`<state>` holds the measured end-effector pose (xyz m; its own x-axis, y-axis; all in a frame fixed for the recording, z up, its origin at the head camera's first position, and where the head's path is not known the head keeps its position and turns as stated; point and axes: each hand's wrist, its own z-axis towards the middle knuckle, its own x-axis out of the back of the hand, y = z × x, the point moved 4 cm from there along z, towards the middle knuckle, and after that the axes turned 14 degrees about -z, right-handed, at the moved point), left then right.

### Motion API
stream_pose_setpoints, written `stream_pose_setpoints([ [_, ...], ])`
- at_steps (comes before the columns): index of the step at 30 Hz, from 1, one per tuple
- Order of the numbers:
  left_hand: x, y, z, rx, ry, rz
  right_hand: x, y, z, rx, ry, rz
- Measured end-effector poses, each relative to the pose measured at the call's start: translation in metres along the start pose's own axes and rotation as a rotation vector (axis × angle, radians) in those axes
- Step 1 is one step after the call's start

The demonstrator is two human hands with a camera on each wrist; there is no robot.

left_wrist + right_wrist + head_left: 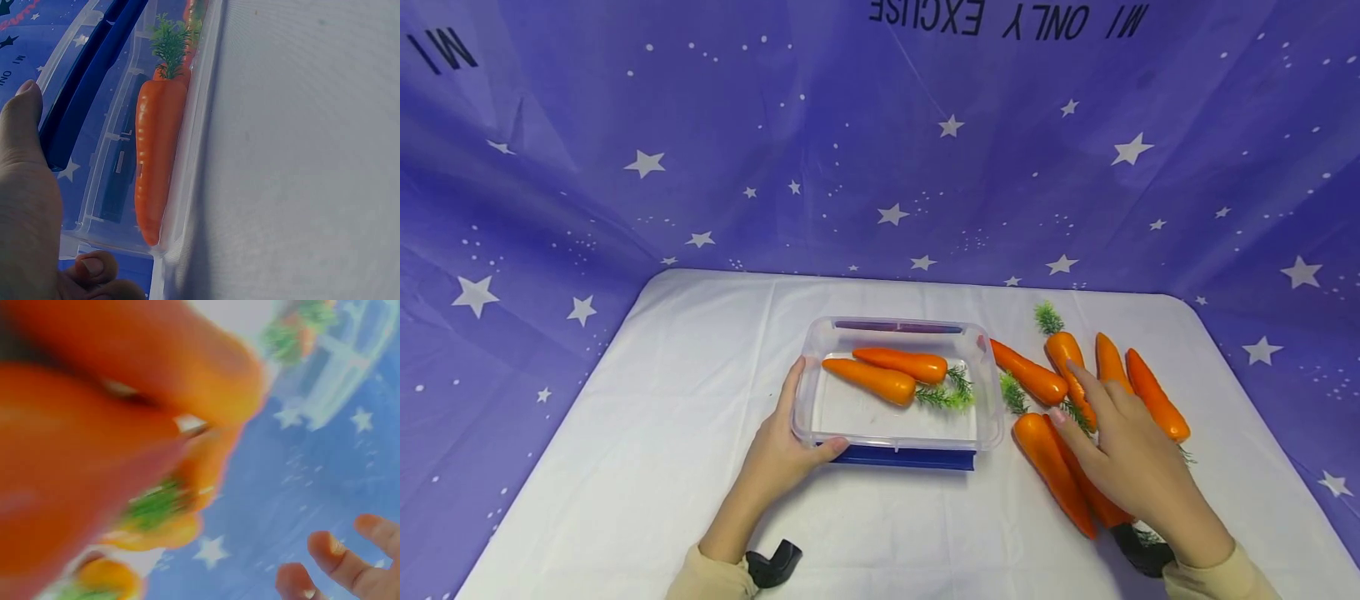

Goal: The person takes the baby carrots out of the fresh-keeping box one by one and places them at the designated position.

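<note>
A clear plastic box [857, 423] with blue latches [917, 458] stands at the table's middle. Two toy carrots with green tops lie inside: one nearer [880, 383], the other behind it [906, 364]. My left hand [782, 446] grips the box's near left corner, thumb at the front rim and fingers along the left wall. On the right, my right hand [1138, 454] hovers over a loose pile of carrots, fingers spread and holding nothing. Beneath its index finger lies a carrot [1062, 348]; another [1048, 458] lies near the thumb. In the right wrist view, the carrots [231, 387] are blurred.
More carrots surround the right hand: one [1026, 371] touches or nearly touches the box's right side, and others [1157, 396] lie farther right. White cloth covers the table [700, 358]. A purple star-printed curtain [820, 167] hangs behind and at both sides.
</note>
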<state>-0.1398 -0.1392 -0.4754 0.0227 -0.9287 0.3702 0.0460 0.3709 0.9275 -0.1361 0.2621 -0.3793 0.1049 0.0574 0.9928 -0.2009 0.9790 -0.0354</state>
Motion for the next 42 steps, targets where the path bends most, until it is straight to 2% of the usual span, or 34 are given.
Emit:
stream_pose_setpoints([
  [5, 0.000, 0.000, 0.000, 0.002, 0.000, 0.012, 0.013, -0.035, 0.019, 0.080, 0.043, 0.037],
  [11, 0.000, 0.000, 0.000, 0.000, -0.001, 0.008, 0.019, -0.080, 0.038, 0.199, 0.088, 0.033],
  [14, 0.000, 0.000, 0.000, 0.001, -0.005, 0.003, 0.019, -0.099, 0.045, 0.250, 0.078, 0.027],
  [19, -0.001, 0.000, -0.001, 0.001, -0.003, 0.010, 0.016, -0.121, 0.053, 0.307, 0.014, 0.037],
  [30, 0.001, 0.002, -0.001, -0.007, -0.001, 0.031, -0.008, -0.149, 0.073, 0.362, -0.044, 0.071],
  [37, 0.001, 0.002, -0.001, -0.008, 0.003, 0.033, -0.023, -0.156, 0.084, 0.372, -0.031, 0.100],
  [42, 0.001, 0.002, -0.001, -0.003, -0.001, 0.030, -0.035, -0.158, 0.091, 0.351, -0.079, 0.099],
])
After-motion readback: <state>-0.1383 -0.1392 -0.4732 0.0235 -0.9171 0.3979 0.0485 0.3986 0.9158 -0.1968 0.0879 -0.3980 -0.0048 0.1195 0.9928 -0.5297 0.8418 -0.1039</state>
